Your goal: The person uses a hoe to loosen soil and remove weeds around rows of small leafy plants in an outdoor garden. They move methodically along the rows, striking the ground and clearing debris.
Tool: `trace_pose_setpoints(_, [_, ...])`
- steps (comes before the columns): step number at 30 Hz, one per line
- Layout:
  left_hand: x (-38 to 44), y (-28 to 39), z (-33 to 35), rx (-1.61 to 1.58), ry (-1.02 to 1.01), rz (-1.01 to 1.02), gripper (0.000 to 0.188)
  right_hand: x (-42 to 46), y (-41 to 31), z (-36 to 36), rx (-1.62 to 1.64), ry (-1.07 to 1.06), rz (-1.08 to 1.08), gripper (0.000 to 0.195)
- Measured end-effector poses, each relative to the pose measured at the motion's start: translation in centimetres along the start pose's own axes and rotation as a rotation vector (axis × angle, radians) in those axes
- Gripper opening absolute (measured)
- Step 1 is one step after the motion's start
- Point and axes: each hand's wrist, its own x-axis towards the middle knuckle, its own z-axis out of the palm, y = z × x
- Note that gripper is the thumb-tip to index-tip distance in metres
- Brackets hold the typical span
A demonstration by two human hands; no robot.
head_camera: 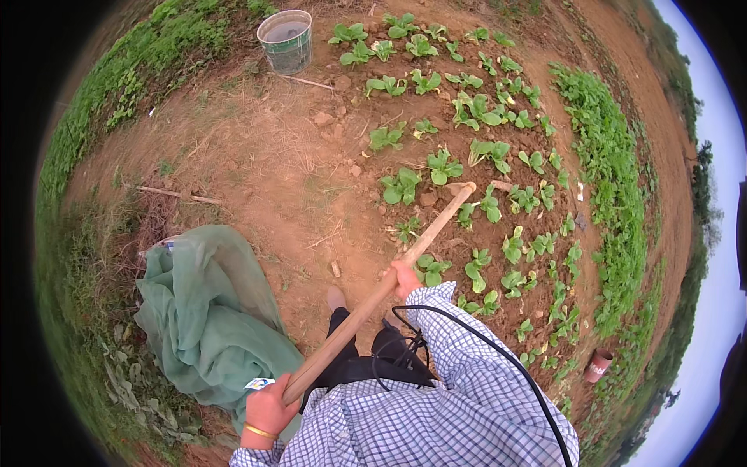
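A hoe with a long wooden handle (350, 318) runs slantwise across the view, away from my body. My left hand (269, 411), with a yellow bangle at the wrist, is closed around the handle near its rear end. Farther along, my right hand (404, 279) grips it about midway. The hoe's head (459, 187) is at the soil among leafy green plants (444, 166); its blade is seen only in part. The plants stand in rough rows in brown earth, some with yellowed leaves. Both my feet are on the bare ground below the handle.
Green netting (204, 327) lies heaped at the left. A bucket (286, 49) stands at the top, near a thin stick (309, 82). Another stick (178, 194) lies above the netting. Dense greens (607, 175) and a reddish can (598, 366) are at the right. A black cable (496, 344) crosses my right sleeve.
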Motion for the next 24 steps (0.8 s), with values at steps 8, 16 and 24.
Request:
trace_pose_setpoints(8, [2.0, -1.8, -3.8, 0.066, -0.003, -0.010, 0.046, -2.1, -0.9, 3.3, -0.009, -0.014, 0.160, 0.021])
trace_pose_setpoints(16, [3.5, -3.8, -3.8, 0.164, -0.004, -0.069, 0.040, -0.1, -1.2, 2.3, 0.029, -0.143, 0.278, 0.027])
trace_pose_setpoints(24, [4.9, -4.1, 0.7, -0.007, 0.032, -0.125, 0.040, -0.9, -7.0, 3.4, -0.067, -0.154, 0.264, 0.021])
